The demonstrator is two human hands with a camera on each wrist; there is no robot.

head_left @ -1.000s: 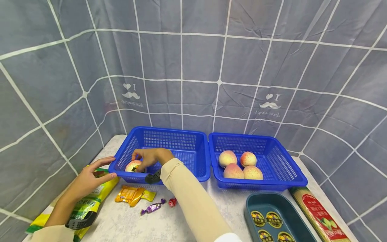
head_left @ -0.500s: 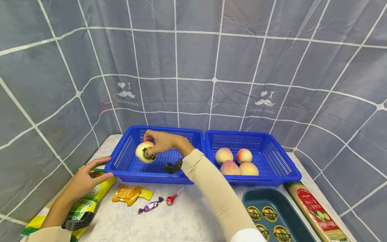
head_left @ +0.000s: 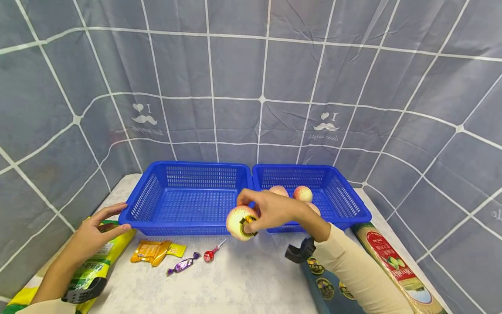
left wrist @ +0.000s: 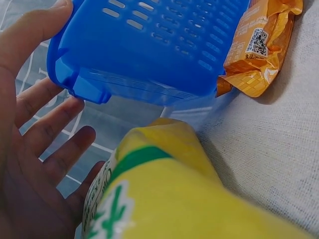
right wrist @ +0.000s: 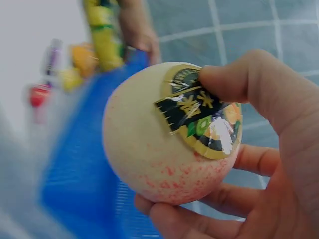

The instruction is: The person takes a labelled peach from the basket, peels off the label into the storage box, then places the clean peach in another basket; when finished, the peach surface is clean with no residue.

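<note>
Mid-transfer: R hand (head_left: 274, 211) gripping stickered peach (head_left: 242, 222), fingers curled round it, over gap btwn baskets. L hand (head_left: 92, 231) flat-fingered, steadying left basket (head_left: 188, 198) corner. Next prob needs carry over right basket (head_left: 341, 198) rim, gentle set-down beside other peaches (head_left: 303, 193).

The left basket (head_left: 184, 198) is wide open inside, plenty of room to reach in. The right basket (head_left: 337, 192) is crowded with peaches (head_left: 303, 193). Candies (head_left: 180, 264) and orange packets (head_left: 150, 251) clutter the table strip in front.

Cream sleeves (head_left: 353, 270) and black wrist straps (head_left: 300, 252) on both arms.
</note>
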